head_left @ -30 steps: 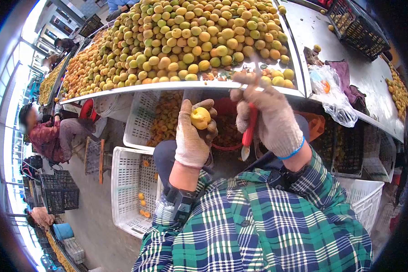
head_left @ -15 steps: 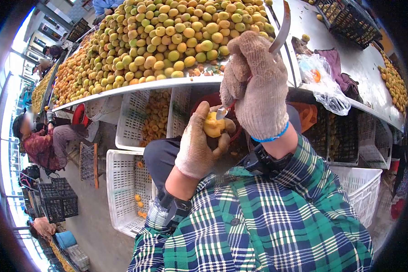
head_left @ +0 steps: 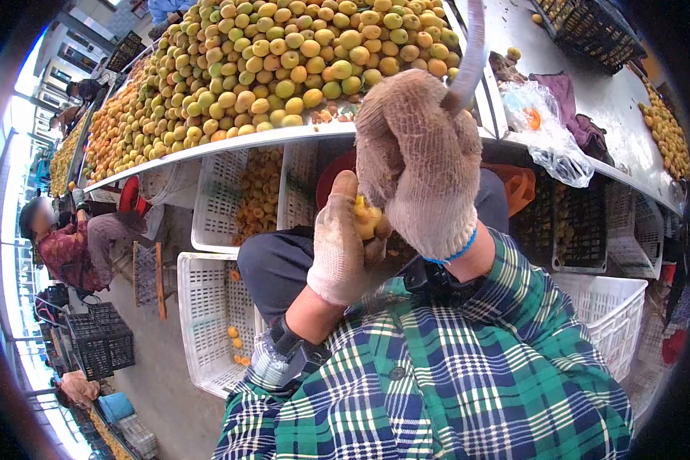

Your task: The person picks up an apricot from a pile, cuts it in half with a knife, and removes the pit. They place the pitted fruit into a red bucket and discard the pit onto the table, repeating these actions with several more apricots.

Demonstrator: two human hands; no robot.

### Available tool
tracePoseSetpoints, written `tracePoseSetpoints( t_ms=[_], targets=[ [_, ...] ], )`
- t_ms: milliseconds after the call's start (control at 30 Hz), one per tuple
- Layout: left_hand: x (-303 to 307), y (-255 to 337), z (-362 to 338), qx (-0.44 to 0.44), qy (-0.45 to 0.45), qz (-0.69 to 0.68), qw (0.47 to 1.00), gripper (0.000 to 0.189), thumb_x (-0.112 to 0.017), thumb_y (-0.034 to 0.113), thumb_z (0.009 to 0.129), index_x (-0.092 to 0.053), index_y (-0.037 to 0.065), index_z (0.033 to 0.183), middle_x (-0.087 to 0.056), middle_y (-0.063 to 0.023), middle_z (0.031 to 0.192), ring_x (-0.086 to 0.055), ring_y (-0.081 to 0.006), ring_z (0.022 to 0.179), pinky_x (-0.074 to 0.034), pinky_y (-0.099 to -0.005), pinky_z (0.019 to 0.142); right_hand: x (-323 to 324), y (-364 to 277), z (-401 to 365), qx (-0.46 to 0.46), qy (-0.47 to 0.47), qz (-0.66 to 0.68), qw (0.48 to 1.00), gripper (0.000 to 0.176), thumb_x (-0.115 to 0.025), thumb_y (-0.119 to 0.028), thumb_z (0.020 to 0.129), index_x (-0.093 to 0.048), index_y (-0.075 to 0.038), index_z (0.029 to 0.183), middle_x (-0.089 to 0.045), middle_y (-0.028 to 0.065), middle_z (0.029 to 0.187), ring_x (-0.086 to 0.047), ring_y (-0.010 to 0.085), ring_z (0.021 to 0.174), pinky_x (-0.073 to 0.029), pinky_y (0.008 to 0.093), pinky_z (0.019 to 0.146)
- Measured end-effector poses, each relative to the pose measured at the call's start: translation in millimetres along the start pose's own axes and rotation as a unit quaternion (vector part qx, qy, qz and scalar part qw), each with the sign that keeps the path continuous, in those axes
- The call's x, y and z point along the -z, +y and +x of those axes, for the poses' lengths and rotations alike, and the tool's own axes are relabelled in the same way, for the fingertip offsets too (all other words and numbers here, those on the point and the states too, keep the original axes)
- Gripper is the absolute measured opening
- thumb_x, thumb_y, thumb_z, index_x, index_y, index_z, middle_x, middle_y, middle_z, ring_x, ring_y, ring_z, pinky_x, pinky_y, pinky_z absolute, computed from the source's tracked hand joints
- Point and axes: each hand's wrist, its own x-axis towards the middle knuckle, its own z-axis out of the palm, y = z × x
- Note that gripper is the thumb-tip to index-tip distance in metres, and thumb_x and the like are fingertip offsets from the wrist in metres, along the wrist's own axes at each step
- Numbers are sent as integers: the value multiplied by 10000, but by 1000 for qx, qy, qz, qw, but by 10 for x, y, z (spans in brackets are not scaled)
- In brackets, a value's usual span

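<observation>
Between the gloved fingers and thumb of my left hand [head_left: 341, 249] sits a yellow apricot [head_left: 366, 219], its flesh showing. My right hand [head_left: 422, 161], in a knitted glove with a blue band at the wrist, is closed around a metal tool [head_left: 471, 57] with a long curved end that sticks up past the knuckles. The tool's lower end is hidden behind the right hand, which overlaps the apricot's right side in this view. A large heap of apricots [head_left: 268, 73] lies on the metal-edged table just beyond both hands.
White crates [head_left: 188, 307] stand on the left, one holding halved apricots [head_left: 261, 192]. Another white crate [head_left: 609, 314] is by my right side. A plastic bag [head_left: 548, 146] hangs over the table edge. A person [head_left: 69, 241] sits at far left.
My right hand has rolled over and come lower and left, now covering part of the apricot. The tool's upper end has swung upright, and its lower tip has gone out of sight.
</observation>
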Motion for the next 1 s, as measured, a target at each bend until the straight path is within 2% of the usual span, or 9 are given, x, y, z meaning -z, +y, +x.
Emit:
tracePoseSetpoints(
  t_ms=[267,367,433,600,633,700,733,800,1000],
  targets=[
    [-24,190,82,-116,81,133,981,571,-765,209,694,-464,40,1149,-591,-71,849,-586,-163,725,-479,-281,664,-44,-51,-2,2,-7,-68,998,280,-521,-344,951,-540,-77,867,-367,-28,594,-373,88,431,-324,236,393],
    [-15,250,33,181,50,-250,950,322,-578,301,901,-518,52,1096,-602,-45,845,-567,-80,748,-465,-247,642,-4,5,54,-76,-12,109,991,434,-462,-493,954,-548,-92,809,-333,-43,545,-323,83,397,-297,246,354],
    [-1,245,38,57,26,-8,998,331,-382,337,998,-545,59,1072,-619,-35,849,-577,-85,739,-466,-251,640,6,-50,41,-130,-4,168,977,406,-481,-462,954,-551,-95,793,-318,-49,534,-315,80,397,-289,250,336],
    [124,163,4,-137,-18,119,983,297,-562,168,896,-477,31,1145,-617,-36,807,-560,-115,652,-462,-247,614,116,-23,111,-208,-11,320,924,390,-515,-447,930,-536,-116,724,-305,-52,509,-308,98,368,-270,266,319],
    [162,128,-38,2,-69,-107,992,375,-601,114,837,-476,22,1178,-617,-59,883,-577,-157,742,-470,-260,677,139,-14,135,-256,-5,374,891,390,-547,-439,907,-521,-131,669,-292,-53,485,-297,111,351,-257,283,314],
    [187,90,-100,269,-154,-521,795,564,-679,7,718,-473,4,1243,-615,-105,1034,-611,-242,923,-485,-286,802,161,-3,131,-277,4,385,881,385,-552,-439,903,-521,-133,671,-272,-57,486,-281,106,355,-243,287,312],
    [162,79,-101,269,-153,-522,795,564,-679,7,718,-473,4,1243,-615,-105,1034,-611,-242,923,-485,-286,802,142,-1,114,-274,6,348,897,386,-550,-444,904,-523,-133,676,-279,-55,488,-285,107,353,-247,286,310],
    [64,71,-82,44,-81,-173,981,607,-661,6,705,-406,21,1256,-618,-125,963,-625,-263,859,-490,-331,749,99,-25,77,-257,-16,307,916,379,-549,-430,913,-540,-111,709,-356,-41,505,-320,95,352,-269,267,314],
    [59,148,-63,-135,-3,89,987,501,-651,75,772,-445,54,1229,-622,-165,971,-614,-353,890,-493,-366,786,-109,-66,-64,-49,-91,96,990,276,-623,-305,909,-625,-31,879,-547,-9,654,-489,52,529,-377,205,448]
  ],
)
